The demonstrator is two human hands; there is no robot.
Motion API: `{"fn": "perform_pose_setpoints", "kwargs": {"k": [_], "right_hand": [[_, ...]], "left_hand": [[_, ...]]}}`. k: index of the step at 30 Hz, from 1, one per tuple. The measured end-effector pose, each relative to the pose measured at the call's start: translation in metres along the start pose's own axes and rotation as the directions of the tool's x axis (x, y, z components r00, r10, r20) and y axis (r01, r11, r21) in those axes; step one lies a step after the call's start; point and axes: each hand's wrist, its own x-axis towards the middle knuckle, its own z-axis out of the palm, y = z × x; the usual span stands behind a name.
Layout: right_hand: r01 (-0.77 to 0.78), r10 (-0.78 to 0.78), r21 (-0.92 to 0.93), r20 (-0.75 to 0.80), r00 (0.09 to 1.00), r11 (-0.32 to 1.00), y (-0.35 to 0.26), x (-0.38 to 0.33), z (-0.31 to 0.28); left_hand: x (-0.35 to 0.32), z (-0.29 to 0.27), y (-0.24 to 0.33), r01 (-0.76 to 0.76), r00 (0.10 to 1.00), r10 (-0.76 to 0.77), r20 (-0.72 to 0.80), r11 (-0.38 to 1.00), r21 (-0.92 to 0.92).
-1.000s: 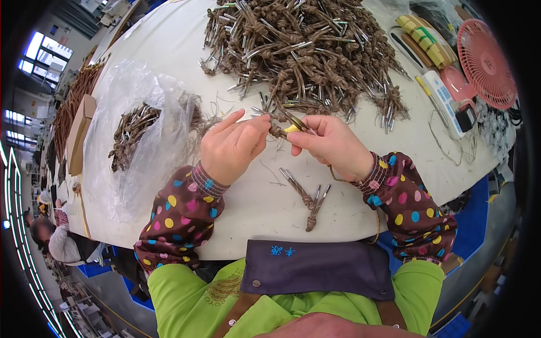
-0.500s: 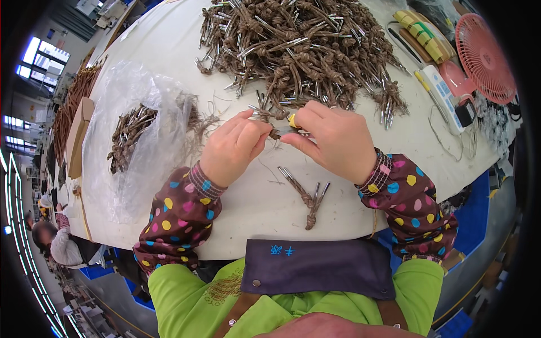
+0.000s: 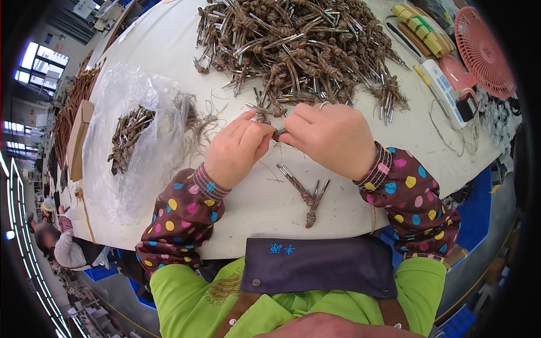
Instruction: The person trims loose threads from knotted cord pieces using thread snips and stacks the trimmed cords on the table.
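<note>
1. Brown knotted cord (image 3: 277, 133) with metal tips sits pinched between both hands near the table's (image 3: 360, 219) centre, just at 6 o'clock of the big pile (image 3: 298, 50).
2. Left hand (image 3: 236, 149) has its fingers curled and thumb pressed to forefinger on the cord's left end; its grip is closed on it.
3. Right hand (image 3: 332, 138) is likewise closed, fingertips on the cord's right end, knuckles up, touching the left fingertips.
4. Against a second ago, the yellow-handled tool seen in the right hand no longer shows; whether the fist hides it I cannot tell.
5. Both hands have drawn closer together and slightly toward 12 o'clock, nearer the pile's edge.
6. One finished bundle (image 3: 307, 194) lies on the table at 6 o'clock of the hands, apart from them, unmoved.
7. Clear bag (image 3: 141, 141) with more cords lies at 9 o'clock of the left hand, as before.
8. Pink fan (image 3: 484, 50) stands at 2 o'clock, well apart; a white device (image 3: 442, 90) lies beside it.
</note>
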Motion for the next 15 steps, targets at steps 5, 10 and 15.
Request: {"fn": "perform_pose_setpoints", "kwargs": {"k": [5,10,15], "right_hand": [[-0.235,0.243,0.347,0.019,0.970,0.908,0.0047,-0.0039,0.0045],[-0.229,0.219,0.266,0.067,0.973,0.936,0.0024,-0.0013,-0.0013],[-0.244,0.229,0.251,0.086,0.970,0.937,0.0022,-0.0012,-0.0038]], "left_hand": [[0.0018,0.0008,0.0018,0.067,0.988,-0.072,-0.139,0.997,-0.036],[0.0008,-0.0010,-0.0013,0.016,0.994,-0.018,-0.109,1.000,-0.019],[0.0021,-0.0014,-0.0006,0.020,0.996,-0.021,-0.090,1.000,-0.018]]}}
